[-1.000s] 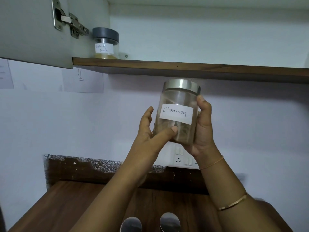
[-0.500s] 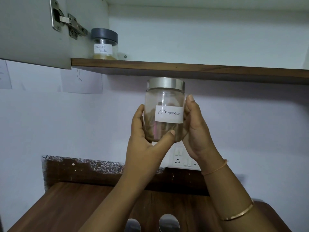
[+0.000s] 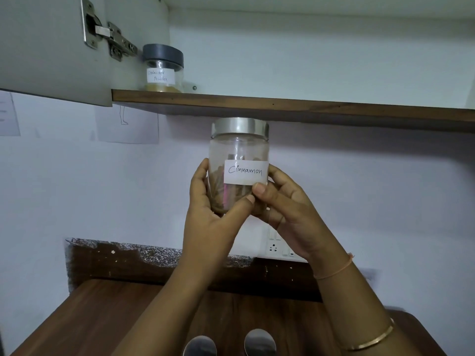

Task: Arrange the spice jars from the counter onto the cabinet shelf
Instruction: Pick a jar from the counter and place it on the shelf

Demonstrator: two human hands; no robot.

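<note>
Head view: the cinnamon jar (image 3: 239,160), clear with a silver metal lid (image 3: 239,126) and a white handwritten label (image 3: 246,172) reading "Cinnamon", is held upright in mid-air just below the front edge of the cabinet shelf (image 3: 282,105), above the wooden counter (image 3: 102,317). The left hand (image 3: 210,214) wraps the jar from 9 o'clock, fingers behind the glass and thumb across the lower front. The right hand (image 3: 288,211) closes on it from 3 o'clock, thumb tip pressed just under the label and touching the left thumb. Both hands are clamped on the jar. On the shelf, at 11 o'clock from the held jar and well apart, a coriander powder jar (image 3: 162,70) with a grey lid stands upright beside the door hinge (image 3: 108,34). Two silver jar lids (image 3: 259,341) show at 6 o'clock on the counter. A wall socket (image 3: 273,247) sits behind the right wrist.
</note>
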